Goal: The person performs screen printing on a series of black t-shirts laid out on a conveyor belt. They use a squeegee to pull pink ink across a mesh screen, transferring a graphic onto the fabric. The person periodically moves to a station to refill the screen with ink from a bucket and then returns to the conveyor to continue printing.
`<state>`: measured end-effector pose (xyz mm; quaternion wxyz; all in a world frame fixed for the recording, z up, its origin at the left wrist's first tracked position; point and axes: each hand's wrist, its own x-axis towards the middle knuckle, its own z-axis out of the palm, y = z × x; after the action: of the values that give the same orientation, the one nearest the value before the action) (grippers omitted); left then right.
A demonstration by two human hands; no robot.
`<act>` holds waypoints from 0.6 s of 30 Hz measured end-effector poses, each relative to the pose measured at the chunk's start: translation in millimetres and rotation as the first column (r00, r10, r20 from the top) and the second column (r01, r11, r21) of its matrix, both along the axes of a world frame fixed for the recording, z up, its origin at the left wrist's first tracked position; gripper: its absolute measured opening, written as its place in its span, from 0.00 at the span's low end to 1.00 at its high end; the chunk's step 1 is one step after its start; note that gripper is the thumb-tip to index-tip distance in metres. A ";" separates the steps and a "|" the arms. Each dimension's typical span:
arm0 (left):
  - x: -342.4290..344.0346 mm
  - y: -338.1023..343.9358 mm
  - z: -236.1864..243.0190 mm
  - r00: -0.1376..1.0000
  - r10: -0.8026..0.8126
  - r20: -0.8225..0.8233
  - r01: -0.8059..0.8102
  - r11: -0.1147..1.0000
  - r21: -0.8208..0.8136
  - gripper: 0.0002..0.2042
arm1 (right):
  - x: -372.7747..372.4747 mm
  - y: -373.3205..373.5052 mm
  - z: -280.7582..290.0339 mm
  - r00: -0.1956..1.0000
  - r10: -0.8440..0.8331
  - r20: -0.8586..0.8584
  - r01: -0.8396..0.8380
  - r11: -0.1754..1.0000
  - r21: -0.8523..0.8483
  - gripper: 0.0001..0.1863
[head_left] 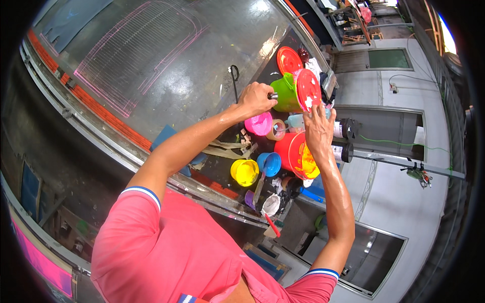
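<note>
My left hand is closed around a dark handle with a shiny round end; the rest of that tool is hidden by the hand. Just right of it stands a bright green bucket, topped by a red lid smeared with white and pink. At the near edge of this lid my right hand has its fingertips on the rim, the thumb mostly out of sight. Below, close to the right wrist, is a red bucket with yellow-orange paint inside.
A second red lid lies beyond the green bucket. Nearby are pink, yellow and blue tubs, and a tape roll. A long table with pink line printing extends left. Dark jars stand right.
</note>
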<state>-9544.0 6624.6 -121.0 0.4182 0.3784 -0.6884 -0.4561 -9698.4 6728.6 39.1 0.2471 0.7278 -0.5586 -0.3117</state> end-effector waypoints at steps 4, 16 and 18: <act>-0.3 -0.4 1.6 1.000 -0.017 0.006 0.017 1.000 0.008 0.12 | 0.3 0.4 -0.5 1.000 -0.016 0.009 0.016 1.000 0.001 0.19; -2.5 -0.2 -0.7 1.000 0.009 -0.012 -0.010 1.000 -0.011 0.13 | 3.3 2.8 0.1 0.997 0.058 0.049 -0.055 0.997 -0.062 0.16; -2.6 -0.5 -0.2 1.000 0.014 -0.012 -0.014 1.000 -0.016 0.13 | 4.6 3.5 0.7 0.996 0.056 0.076 -0.051 0.997 -0.064 0.14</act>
<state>-9546.7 6624.2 -121.2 0.4282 0.3771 -0.6870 -0.4499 -9693.9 6732.1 39.8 0.2559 0.7461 -0.5575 -0.2589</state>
